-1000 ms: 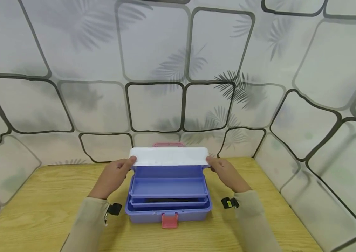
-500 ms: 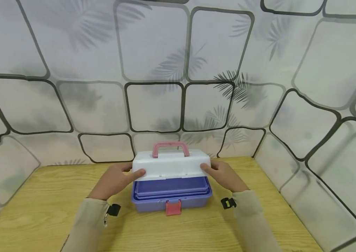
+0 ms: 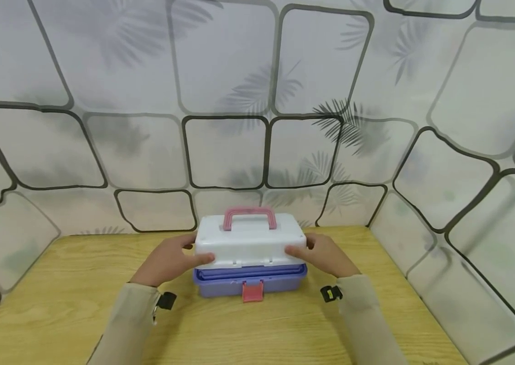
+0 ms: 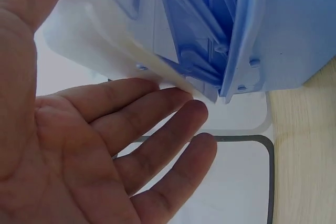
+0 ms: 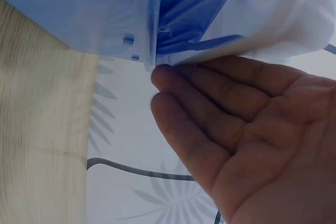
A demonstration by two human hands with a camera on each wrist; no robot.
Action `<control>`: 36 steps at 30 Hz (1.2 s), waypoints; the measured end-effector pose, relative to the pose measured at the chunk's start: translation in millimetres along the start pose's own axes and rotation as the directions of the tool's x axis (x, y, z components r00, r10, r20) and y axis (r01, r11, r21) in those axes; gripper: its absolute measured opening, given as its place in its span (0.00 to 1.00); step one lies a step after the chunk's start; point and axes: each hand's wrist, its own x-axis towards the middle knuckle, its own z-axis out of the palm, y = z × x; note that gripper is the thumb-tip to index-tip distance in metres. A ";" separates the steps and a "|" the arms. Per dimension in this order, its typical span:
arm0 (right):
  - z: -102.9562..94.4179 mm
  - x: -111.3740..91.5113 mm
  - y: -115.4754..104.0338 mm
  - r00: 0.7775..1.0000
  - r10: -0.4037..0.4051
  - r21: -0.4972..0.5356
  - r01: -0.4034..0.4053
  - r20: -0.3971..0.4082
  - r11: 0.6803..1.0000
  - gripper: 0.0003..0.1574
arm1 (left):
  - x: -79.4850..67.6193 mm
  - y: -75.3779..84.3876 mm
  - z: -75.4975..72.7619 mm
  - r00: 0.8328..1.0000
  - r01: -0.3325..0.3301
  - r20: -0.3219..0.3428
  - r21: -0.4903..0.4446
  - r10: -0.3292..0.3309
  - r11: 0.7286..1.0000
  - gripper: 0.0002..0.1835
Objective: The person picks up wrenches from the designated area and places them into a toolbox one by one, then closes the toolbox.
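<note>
A storage box with a lilac base (image 3: 221,290) stands on the table, its white lid (image 3: 250,256) tilted low over it and a narrow gap left at the front. My left hand (image 3: 168,261) holds the lid's left end, thumb on the front face and fingers along the side. At the right end my right hand (image 3: 328,256) grips the lid the same way. A pink handle (image 3: 249,210) stands up on top, and a pink latch (image 3: 252,292) hangs down in front. Through the side gap, the left wrist view shows blue hinge arms (image 4: 197,17) of the inner trays.
The wooden table (image 3: 88,299) carries the box near its back edge. A patterned cloth wall (image 3: 225,152) with dark outlines and leaf prints rises right behind the box and along both sides. Black wrist straps (image 3: 166,300) sit at both sleeves.
Both hands have swung the lid forward and down from its raised position. The inner trays have folded down into the base, and the handle has come into full view.
</note>
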 end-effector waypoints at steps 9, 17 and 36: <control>3.0 0.4 3.6 0.998 -0.024 -0.058 0.027 0.053 0.998 0.42 | 0.7 -0.7 2.3 1.000 -0.006 0.024 0.015 0.005 1.000 0.52; 2.8 -1.3 0.6 0.997 -0.034 -0.045 0.037 0.067 0.998 0.40 | 0.0 1.1 3.1 1.000 -0.001 0.025 0.004 0.001 1.000 0.51; 25.8 -7.3 -11.5 0.908 -0.304 -0.111 0.284 -0.289 0.952 0.32 | 3.7 32.0 25.3 0.908 -0.325 -0.194 0.235 0.372 0.916 0.35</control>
